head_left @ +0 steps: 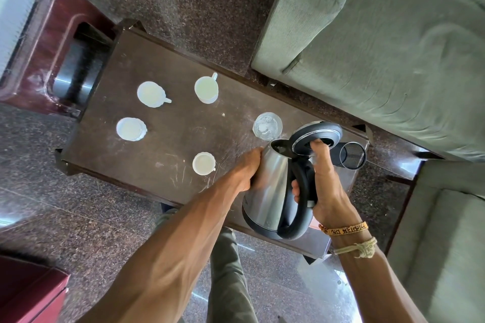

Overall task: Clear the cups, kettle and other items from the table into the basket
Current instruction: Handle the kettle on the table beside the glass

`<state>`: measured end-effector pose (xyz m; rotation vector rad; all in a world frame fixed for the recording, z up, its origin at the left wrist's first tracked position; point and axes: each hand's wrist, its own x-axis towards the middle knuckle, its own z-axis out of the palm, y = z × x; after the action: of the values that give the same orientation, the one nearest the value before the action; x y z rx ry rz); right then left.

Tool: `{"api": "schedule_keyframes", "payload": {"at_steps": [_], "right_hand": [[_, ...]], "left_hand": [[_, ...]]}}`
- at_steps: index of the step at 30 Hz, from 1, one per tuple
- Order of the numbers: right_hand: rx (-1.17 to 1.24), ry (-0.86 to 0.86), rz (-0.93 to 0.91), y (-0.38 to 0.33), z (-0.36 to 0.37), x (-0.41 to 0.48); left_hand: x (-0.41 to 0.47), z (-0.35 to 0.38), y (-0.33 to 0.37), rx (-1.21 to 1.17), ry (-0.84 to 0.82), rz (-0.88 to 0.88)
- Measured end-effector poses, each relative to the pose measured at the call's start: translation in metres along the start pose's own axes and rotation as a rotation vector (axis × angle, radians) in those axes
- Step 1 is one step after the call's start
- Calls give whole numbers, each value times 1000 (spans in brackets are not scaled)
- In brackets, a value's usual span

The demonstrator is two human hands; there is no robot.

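Note:
A steel kettle (pixel 270 186) with a black handle and lid is tilted over the right end of the dark wooden table (pixel 157 86). My right hand (pixel 325 186) grips its handle, thumb on the lid. My left hand (pixel 248 169) presses against the kettle's body by the spout. Several white cups stand on the table: one with a handle (pixel 206 89), one with a handle lying left (pixel 151 94), one without a visible handle (pixel 131 128) and a small one (pixel 203 163) near the front edge. A clear glass (pixel 267 126) stands just behind the spout. No basket is in view.
A black mesh cylinder (pixel 350 155) lies on the table behind the kettle. A green sofa (pixel 380 47) runs along the far right, another green seat (pixel 446 244) at right. Dark red wooden furniture (pixel 52 42) stands at the table's left end, a red box (pixel 29 294) at bottom left.

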<state>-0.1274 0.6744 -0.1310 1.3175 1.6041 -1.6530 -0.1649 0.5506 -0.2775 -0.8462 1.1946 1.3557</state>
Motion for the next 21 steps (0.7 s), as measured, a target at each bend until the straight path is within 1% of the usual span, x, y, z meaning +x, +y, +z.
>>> {"api": "schedule_keyframes", "payload": {"at_steps": [3, 6, 9, 12, 21], "right_hand": [[-51, 20, -5, 6, -1, 0], [-89, 50, -5, 12, -1, -3], [-32, 53, -59, 15, 1, -6], [37, 40, -104, 16, 1, -10], [51, 17, -174, 18, -2, -24]], "left_hand": [[-3, 1, 1, 14, 30, 31], [-7, 3, 3, 17, 42, 100], [-9, 2, 4, 22, 75, 173], [-10, 2, 7, 39, 120, 206], [-20, 6, 13, 37, 112, 306]]}}
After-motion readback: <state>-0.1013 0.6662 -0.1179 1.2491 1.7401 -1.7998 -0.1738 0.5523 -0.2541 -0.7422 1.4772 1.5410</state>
